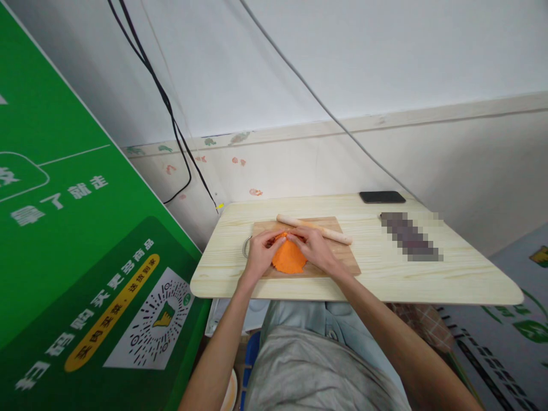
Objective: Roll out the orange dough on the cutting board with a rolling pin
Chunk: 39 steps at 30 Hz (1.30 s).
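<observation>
Orange dough (289, 258) lies flat on the wooden board (345, 254), near the front of the tabletop (385, 279). You hold its far edge with both hands: your left hand (260, 251) and your right hand (315, 246) have the fingers (298, 234) closed in a pinch on that edge. The rolling pin (329, 233) lies just behind your hands, and a black phone (382, 197) rests at the far side.

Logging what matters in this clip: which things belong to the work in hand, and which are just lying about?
In use: dough, touched by left hand and right hand; board; rolling pin lying on the board.
Lying about: phone; blurred dark item; green sign; cables.
</observation>
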{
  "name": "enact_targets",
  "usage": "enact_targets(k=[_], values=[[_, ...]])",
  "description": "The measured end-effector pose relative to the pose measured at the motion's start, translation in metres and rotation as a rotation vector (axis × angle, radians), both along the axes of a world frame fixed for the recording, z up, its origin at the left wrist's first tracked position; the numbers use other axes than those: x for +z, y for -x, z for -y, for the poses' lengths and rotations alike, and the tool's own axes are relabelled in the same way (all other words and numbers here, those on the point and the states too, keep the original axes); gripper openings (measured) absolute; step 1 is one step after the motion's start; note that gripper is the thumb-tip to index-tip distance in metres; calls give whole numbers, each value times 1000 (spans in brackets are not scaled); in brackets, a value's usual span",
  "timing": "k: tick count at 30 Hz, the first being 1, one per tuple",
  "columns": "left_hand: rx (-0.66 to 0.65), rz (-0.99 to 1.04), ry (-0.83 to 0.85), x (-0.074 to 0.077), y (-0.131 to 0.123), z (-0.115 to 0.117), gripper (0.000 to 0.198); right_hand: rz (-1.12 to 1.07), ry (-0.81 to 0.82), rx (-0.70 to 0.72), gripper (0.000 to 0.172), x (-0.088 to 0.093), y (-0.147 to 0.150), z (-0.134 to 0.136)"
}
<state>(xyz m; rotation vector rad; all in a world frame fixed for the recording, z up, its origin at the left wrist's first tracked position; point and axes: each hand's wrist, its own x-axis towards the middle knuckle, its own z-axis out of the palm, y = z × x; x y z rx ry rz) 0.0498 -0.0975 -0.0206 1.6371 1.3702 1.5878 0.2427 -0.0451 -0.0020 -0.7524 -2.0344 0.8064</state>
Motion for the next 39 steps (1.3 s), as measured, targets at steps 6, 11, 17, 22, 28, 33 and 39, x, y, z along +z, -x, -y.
enact_targets(k=[6, 11, 17, 22, 28, 33, 39], values=[[70, 81, 0, 3, 1, 1, 27, -153, 154, 39, 34, 0, 6, -1], [36, 267, 96, -1, 1, -1, 38, -175, 211, 1, 25, -1, 8, -1], [-13, 206, 122, 0, 1, -3, 34, -107, 158, 10, 25, 0, 5, 0], [-12, 89, 109, 1, 3, -2, 30, -91, 123, -16, 25, 1, 3, 2], [0, 35, 84, 5, 2, 1, 29, -95, 122, -16, 28, -4, 0, -2], [-15, 23, 76, 4, 5, 1, 31, -113, 166, 4, 27, -3, 2, -2], [43, 151, 76, 1, 8, -2, 41, -191, 218, 23, 35, 2, 8, 3]])
